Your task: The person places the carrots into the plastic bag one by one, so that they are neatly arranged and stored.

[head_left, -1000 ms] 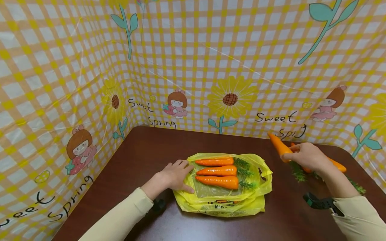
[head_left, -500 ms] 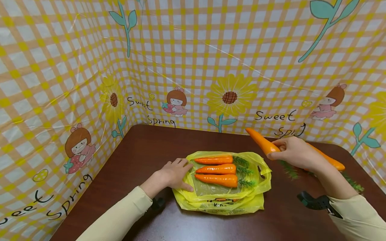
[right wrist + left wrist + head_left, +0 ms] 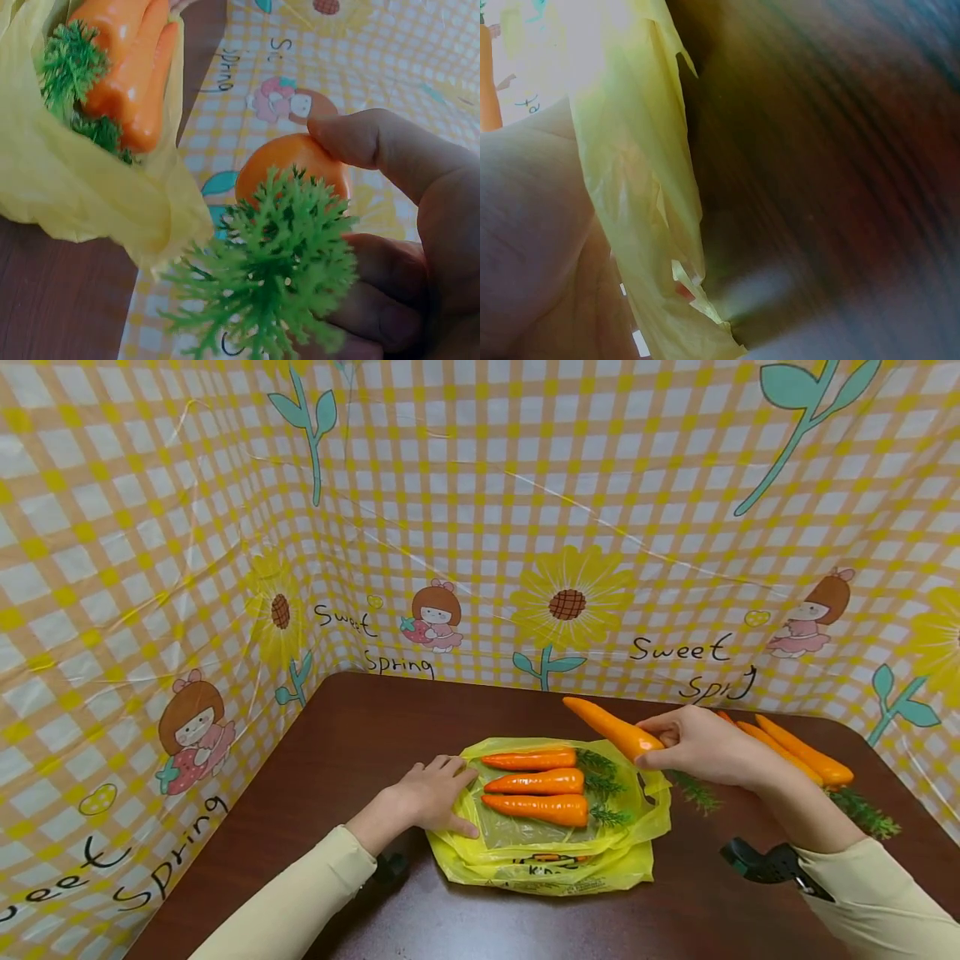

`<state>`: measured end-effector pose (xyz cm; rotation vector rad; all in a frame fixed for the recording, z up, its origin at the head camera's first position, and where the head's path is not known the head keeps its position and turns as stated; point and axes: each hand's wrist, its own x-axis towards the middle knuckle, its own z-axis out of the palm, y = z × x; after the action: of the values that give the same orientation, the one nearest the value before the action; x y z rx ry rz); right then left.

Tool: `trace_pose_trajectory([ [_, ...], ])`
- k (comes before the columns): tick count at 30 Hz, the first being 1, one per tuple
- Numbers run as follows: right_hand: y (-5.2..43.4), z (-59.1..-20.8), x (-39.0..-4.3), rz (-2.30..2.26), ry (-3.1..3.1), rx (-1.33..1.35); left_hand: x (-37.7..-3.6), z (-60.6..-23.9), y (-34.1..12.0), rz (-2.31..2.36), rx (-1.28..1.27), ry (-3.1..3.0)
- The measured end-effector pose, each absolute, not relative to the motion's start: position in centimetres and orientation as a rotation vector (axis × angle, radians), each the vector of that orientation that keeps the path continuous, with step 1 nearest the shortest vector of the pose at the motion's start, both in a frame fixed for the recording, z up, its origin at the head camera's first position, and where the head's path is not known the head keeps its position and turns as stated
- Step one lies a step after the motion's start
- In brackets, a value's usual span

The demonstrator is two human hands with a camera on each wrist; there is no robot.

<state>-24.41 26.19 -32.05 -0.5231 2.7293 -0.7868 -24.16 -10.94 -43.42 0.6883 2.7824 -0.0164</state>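
In the head view my left hand (image 3: pixel 431 797) rests on the left edge of a yellow plastic bag (image 3: pixel 562 881), thumb and fingers spread apart. The left wrist view shows its palm beside the bag's thin film (image 3: pixel 637 187). Lying side by side in the bag's opening are three orange carrots (image 3: pixel 536 810) with green tops to the right. My right hand (image 3: pixel 701 747) grips another carrot (image 3: pixel 607 722) by its thick end, above the bag's right rear corner, tip pointing left and up. Its leafy top (image 3: pixel 277 277) hangs below the fingers in the right wrist view.
More carrots (image 3: pixel 813 756) lie at the right rear of the dark brown table (image 3: pixel 382 718), partly behind my right forearm. A yellow checked cloth (image 3: pixel 465 527) with flowers and cartoon figures stands up around the table's back and sides.
My right hand has carried its carrot leftward from the loose carrots to the bag, uncovering more of them. The left hand and the bag have stayed in place.
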Motion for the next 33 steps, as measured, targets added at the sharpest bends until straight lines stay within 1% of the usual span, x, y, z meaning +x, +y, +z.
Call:
trace_pose_trajectory([
  [8, 24.6, -32.3, -24.1, -0.773, 2.646, -0.588, -24.1, -43.4, -11.0, -0.030, 0.703, 2.786],
  [17, 23.0, -33.1, -24.3, -0.671, 2.567, -0.748, -24.1, -43.2, -11.0, -0.033, 0.703, 2.777],
  [33, 20.1, -34.5, -24.2, -0.548, 2.413, -0.927, -24.3, -43.4, -11.1, -0.014, 0.699, 2.765],
])
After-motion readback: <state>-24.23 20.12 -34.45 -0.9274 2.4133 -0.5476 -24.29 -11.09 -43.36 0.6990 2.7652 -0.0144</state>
